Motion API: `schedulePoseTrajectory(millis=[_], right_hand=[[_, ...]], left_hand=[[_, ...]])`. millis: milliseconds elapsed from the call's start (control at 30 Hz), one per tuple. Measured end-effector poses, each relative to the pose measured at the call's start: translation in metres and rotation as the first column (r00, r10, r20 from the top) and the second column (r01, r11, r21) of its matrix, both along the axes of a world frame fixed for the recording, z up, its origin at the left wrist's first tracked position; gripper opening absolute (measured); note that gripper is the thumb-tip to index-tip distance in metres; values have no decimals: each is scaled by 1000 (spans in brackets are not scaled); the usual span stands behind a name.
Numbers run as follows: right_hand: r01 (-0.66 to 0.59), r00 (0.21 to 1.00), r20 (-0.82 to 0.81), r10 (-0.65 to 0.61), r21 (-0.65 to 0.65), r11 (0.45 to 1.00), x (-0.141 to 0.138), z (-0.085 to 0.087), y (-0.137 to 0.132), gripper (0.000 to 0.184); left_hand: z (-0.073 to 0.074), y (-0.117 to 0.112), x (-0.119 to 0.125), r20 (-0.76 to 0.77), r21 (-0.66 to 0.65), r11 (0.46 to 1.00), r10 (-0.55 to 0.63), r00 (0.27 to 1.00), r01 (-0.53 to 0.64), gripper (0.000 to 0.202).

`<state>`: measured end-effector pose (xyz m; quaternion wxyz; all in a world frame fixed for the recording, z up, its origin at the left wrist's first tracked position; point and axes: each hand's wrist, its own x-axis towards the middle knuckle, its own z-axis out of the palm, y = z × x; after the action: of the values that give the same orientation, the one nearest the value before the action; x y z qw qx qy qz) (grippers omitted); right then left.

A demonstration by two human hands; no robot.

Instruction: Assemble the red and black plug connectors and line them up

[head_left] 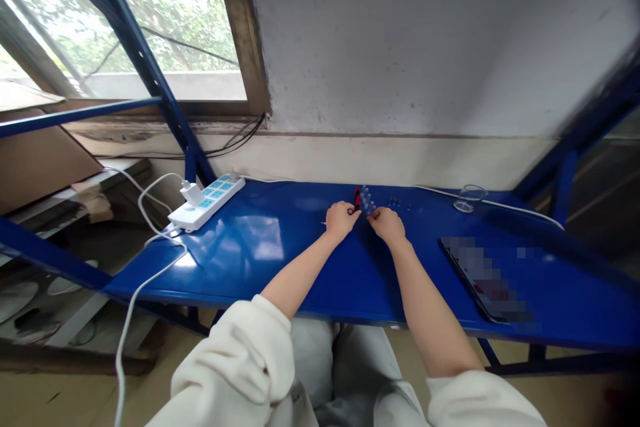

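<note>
Both hands meet over the blue table, close together near its back. My left hand (343, 221) is closed, its fingertips at a small red and black piece (357, 199); a dark ring shows at the thumb, and a thin tip sticks out on the hand's left side. Between the hands stands a translucent strip with a row of knobs (365, 197), like a plastic terminal block. My right hand (387, 223) pinches the near end of this strip. Fingers cover parts of both pieces. Several tiny dark screw-like parts (395, 201) lie just beyond the right hand.
A white power strip (207, 202) with a plugged-in charger and cable sits on the table's left. To the right are a clear glass cup (470, 198) and a dark flat device (480, 280), partly blurred. A white cable runs along the wall; blue frame posts flank the table.
</note>
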<state>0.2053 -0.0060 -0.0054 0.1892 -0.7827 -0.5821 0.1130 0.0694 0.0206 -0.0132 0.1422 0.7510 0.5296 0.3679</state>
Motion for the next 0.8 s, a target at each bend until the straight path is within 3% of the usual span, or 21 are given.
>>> schedulePoseTrajectory(millis=[167, 400, 600, 800], right_hand=[[-7, 1000, 10, 7, -25, 1000, -1, -1, 1, 23], [-6, 1000, -5, 6, -49, 999, -1, -1, 1, 25], [-10, 1000, 1, 11, -48, 999, -2, 0, 0, 26], [-9, 1000, -3, 9, -49, 999, -2, 0, 0, 26]], left_hand=[[-10, 2, 2, -144, 0, 998, 62, 988, -63, 16], [-10, 0, -3, -190, 10, 998, 57, 980, -57, 22], [1, -20, -17, -290, 166, 979, -64, 955, 116, 36], [4, -25, -17, -403, 140, 968, -138, 905, 210, 36]])
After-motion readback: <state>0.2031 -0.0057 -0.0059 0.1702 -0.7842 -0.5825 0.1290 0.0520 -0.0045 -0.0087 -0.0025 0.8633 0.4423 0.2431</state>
